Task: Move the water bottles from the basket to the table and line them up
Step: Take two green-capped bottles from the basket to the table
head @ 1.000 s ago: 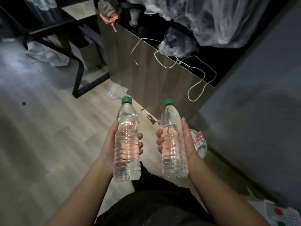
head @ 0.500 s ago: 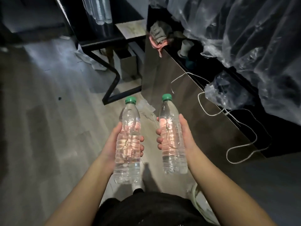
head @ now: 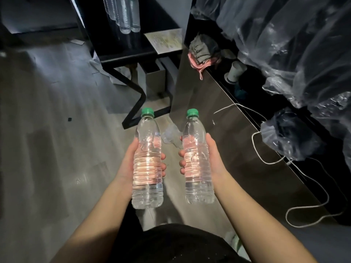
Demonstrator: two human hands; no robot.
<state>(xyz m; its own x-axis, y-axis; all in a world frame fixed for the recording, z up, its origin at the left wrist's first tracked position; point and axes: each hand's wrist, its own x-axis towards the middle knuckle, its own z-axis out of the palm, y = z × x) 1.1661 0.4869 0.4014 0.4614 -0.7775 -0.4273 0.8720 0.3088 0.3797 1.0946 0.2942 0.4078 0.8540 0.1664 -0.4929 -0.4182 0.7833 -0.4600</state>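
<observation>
My left hand (head: 129,164) grips a clear water bottle with a green cap (head: 147,188) around its middle, held upright. My right hand (head: 213,158) grips a second clear, green-capped bottle (head: 197,188) the same way, a hand's width to the right. Both are held in front of my body above the floor. At the top, several more clear bottles (head: 125,14) stand close together on a black table (head: 125,52). The basket is out of view.
A dark wooden cabinet (head: 209,118) runs along the right, with a white cable (head: 269,162), a cup (head: 235,72), cloths (head: 203,54) and large plastic bags (head: 284,44) on it. The table's black angled leg (head: 136,103) stands ahead. A paper sheet (head: 167,41) lies on the table.
The view has swung left and forward along the cabinet. The black table and its standing bottles have come closer. Both hands keep holding their bottles the same way.
</observation>
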